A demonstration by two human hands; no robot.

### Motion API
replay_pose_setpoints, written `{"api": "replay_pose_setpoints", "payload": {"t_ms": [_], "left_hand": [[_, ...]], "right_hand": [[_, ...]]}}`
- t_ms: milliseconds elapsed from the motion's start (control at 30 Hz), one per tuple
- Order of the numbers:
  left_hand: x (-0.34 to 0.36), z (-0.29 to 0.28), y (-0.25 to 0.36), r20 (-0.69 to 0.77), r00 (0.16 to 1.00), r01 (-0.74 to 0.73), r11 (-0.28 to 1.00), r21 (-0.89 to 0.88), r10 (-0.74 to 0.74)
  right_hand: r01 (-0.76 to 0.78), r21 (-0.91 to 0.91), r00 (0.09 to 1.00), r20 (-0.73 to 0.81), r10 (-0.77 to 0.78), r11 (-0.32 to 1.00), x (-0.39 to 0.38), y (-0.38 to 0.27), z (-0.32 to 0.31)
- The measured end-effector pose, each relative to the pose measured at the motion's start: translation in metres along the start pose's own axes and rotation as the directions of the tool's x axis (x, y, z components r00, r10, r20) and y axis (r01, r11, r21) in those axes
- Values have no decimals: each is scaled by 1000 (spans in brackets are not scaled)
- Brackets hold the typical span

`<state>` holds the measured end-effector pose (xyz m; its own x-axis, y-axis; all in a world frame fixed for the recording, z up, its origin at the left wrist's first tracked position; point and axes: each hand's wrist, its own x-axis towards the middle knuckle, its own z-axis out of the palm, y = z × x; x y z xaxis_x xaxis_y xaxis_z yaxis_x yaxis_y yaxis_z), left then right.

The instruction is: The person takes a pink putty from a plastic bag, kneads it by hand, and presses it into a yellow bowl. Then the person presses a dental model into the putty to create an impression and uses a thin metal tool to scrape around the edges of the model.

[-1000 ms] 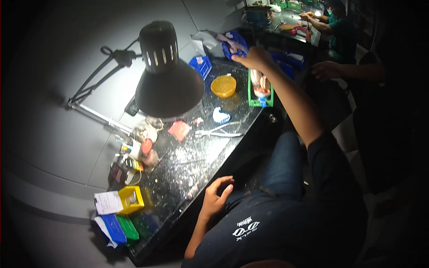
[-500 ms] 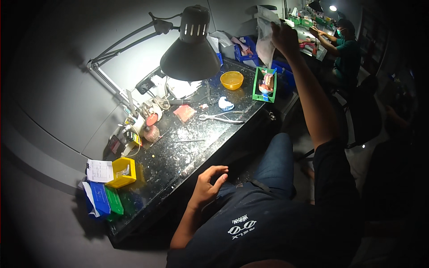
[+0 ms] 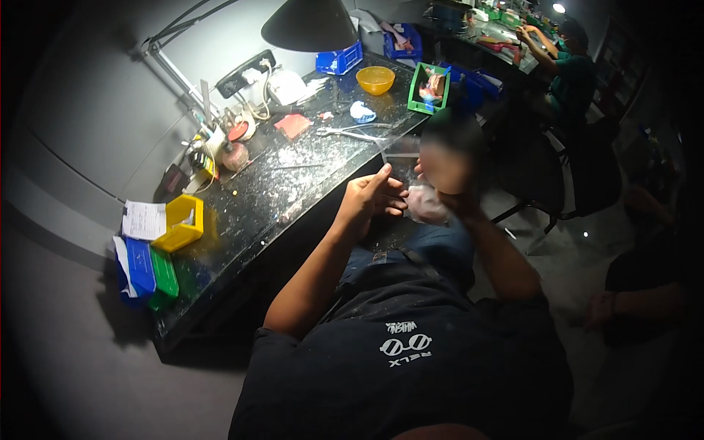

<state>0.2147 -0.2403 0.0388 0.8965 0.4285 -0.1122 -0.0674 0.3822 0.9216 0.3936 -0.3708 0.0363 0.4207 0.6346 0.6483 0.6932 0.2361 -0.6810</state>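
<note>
A clear plastic bag with pale pink contents (image 3: 427, 204) hangs between my hands, over my lap and just off the bench edge. My left hand (image 3: 369, 199) has its thumb and fingers closed on the near side of the bag's see-through upper part. Across from it, my right hand (image 3: 453, 187) grips the bag too, though a blurred patch covers most of that hand. Pliers (image 3: 356, 133) lie on the bench close beyond the bag. Behind them rest a blue and white dental model (image 3: 362, 112) and a pink wax sheet (image 3: 293, 125).
On the black bench (image 3: 257, 202) stand a yellow bowl (image 3: 375, 80), a green bin (image 3: 429, 89) with models, and a yellow bin (image 3: 181, 224). A lamp (image 3: 309, 26) overhangs the back. Tools and cables crowd the wall side. A co-worker (image 3: 573, 77) sits at the far right.
My right hand has brought the plastic bag down from above the green bin to my lap. My left hand has risen to meet it and taken hold. The view has shifted downward.
</note>
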Motion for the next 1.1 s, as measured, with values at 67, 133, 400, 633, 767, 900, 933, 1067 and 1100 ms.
{"api": "replay_pose_setpoints", "payload": {"t_ms": [67,133,400,633,767,900,933,1067,1100], "left_hand": [[0,-1,-9,-104,987,121,992,-27,-123],[1,-7,-24,-180,968,166,984,-65,-176],[-3,-55,-117,-235,972,49,961,274,18],[9,-49,-136,-156,988,35,962,272,8],[21,-62,-155,-152,988,45,928,370,13],[21,-63,-172,-122,992,74,964,257,-43],[23,-64,-173,-100,995,32,973,230,-9],[26,-65,-181,-84,996,-2,979,203,20],[26,-66,-182,-90,996,6,981,194,12]], "right_hand": [[65,-20,998,-2,-65,998,-36,2,27],[59,17,993,99,-60,998,-61,3,47],[-319,93,813,538,222,943,-120,33,58],[-562,240,754,542,371,792,-88,34,50],[-654,183,695,528,488,734,-100,60,66],[-710,177,666,483,569,681,-111,78,75],[-747,195,637,486,599,636,-107,78,74],[-749,70,608,468,641,659,-99,67,65],[-667,21,663,473,580,745,-100,67,66]]}}
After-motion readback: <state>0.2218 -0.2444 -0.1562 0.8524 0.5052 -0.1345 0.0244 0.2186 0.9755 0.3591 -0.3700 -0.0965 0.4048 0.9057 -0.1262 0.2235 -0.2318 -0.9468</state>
